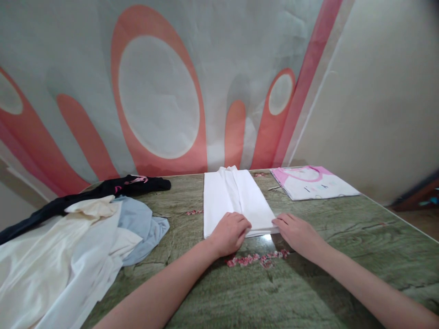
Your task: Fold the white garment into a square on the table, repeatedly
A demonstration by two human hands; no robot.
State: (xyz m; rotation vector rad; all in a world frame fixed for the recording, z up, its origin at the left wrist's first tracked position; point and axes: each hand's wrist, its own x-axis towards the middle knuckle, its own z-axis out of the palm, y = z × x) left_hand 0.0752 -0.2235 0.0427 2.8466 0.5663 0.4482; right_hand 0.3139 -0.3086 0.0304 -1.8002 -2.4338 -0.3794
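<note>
A white shirt [252, 192], folded into a neat rectangle, lies in front of me with its collar at the far end and a placket down the middle. My left hand [230, 234] rests at the near edge of the shirt, its fingers curled over the fabric. At the near right corner, my right hand [297, 234] pinches the folded layers between thumb and fingers. The fingertips of both hands are partly hidden by the hands and cloth.
On the left of the wood-patterned table [260, 297] lies a loose heap of cream and white clothes [61, 256], with a light blue garment [137, 224] and a black garment [113, 185]. A folded pink-and-white T-shirt [312, 183] lies at the back right. A patterned wall stands behind.
</note>
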